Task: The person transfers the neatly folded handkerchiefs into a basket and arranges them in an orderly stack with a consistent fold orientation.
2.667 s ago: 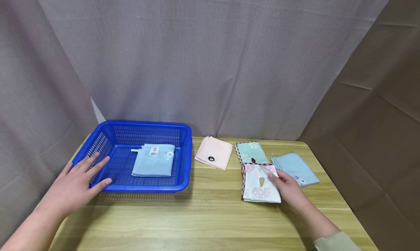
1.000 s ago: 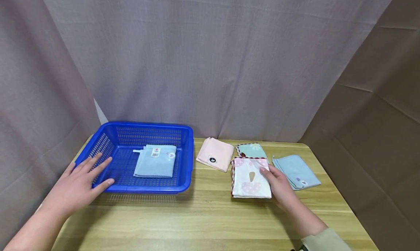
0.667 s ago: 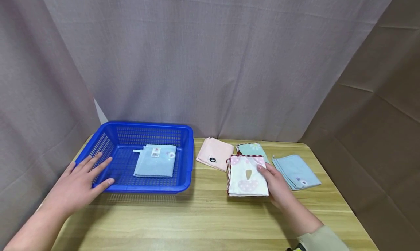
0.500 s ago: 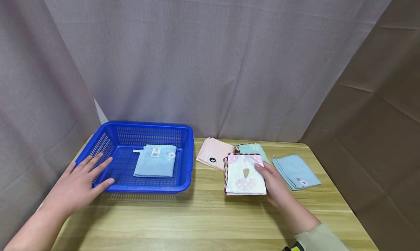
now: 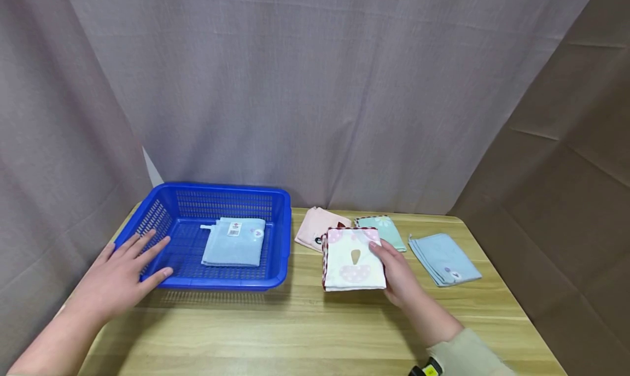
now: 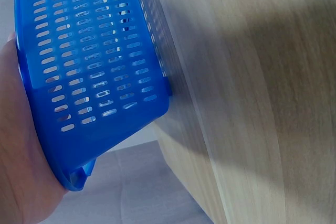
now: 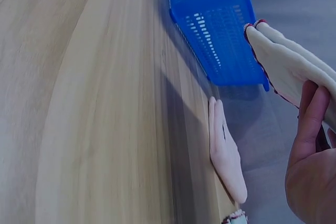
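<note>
My right hand [image 5: 401,277] grips the right edge of a folded white towel [image 5: 354,266] with pink dotted patches and a red checked border. In the right wrist view this towel [image 7: 289,64] is off the table, thumb on one face and fingers on the other. My left hand [image 5: 113,277] lies with spread, straight fingers on the left rim of a blue plastic basket [image 5: 221,283]. The left wrist view shows that hand [image 6: 21,145] against the basket's outer wall [image 6: 89,77]. Inside the basket lies a folded light blue towel [image 5: 233,250] with a white label.
Behind the held towel lies a folded pink towel [image 5: 310,228], partly covered from view. A green flowered towel [image 5: 389,234] sits to its right, then another light blue towel [image 5: 443,258]. Grey curtain [image 5: 315,92] backs the wooden table [image 5: 246,332]; a brown panel [image 5: 551,201] stands right.
The right hand has lifted the white towel off the green one and carried it leftward, now in front of the pink towel. My left hand stays on the basket rim.
</note>
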`<state>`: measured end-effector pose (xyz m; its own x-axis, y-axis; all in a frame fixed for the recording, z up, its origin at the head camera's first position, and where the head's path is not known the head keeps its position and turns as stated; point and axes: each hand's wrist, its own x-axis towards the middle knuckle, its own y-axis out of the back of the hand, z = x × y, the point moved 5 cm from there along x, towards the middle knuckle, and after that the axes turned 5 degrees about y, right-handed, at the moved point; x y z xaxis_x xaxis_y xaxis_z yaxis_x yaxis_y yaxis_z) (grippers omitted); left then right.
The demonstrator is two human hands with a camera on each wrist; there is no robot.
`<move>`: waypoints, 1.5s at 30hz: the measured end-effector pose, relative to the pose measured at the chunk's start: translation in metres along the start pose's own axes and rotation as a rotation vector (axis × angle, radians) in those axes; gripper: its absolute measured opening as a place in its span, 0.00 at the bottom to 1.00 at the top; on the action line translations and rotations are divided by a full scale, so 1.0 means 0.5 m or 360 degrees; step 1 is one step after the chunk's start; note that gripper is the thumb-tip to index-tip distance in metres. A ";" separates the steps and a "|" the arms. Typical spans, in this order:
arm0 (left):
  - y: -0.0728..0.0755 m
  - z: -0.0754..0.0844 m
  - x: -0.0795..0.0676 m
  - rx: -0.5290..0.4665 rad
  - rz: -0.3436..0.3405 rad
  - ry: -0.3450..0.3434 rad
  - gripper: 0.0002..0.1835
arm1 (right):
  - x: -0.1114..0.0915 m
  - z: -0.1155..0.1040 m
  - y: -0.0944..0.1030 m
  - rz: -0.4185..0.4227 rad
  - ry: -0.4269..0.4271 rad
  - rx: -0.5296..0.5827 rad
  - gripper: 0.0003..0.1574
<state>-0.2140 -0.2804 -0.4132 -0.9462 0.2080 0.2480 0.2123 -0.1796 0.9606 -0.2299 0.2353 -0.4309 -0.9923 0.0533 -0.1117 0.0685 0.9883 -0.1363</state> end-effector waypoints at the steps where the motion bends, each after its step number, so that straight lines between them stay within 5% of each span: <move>1: -0.001 0.000 0.000 0.0002 0.0001 -0.0002 0.38 | 0.000 0.002 -0.003 -0.0008 -0.0003 0.0009 0.32; 37: 0.001 -0.001 -0.001 -0.0027 -0.0040 -0.0001 0.38 | 0.025 -0.013 -0.106 -0.0175 0.0019 0.0206 0.35; 45: 0.000 -0.001 0.000 -0.0022 -0.0028 -0.0010 0.38 | 0.034 -0.012 -0.131 -0.0264 0.0027 0.0274 0.29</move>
<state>-0.2139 -0.2808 -0.4131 -0.9483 0.2172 0.2316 0.1920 -0.1888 0.9631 -0.2521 0.1722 -0.4178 -0.9929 -0.1041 -0.0575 -0.0807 0.9449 -0.3173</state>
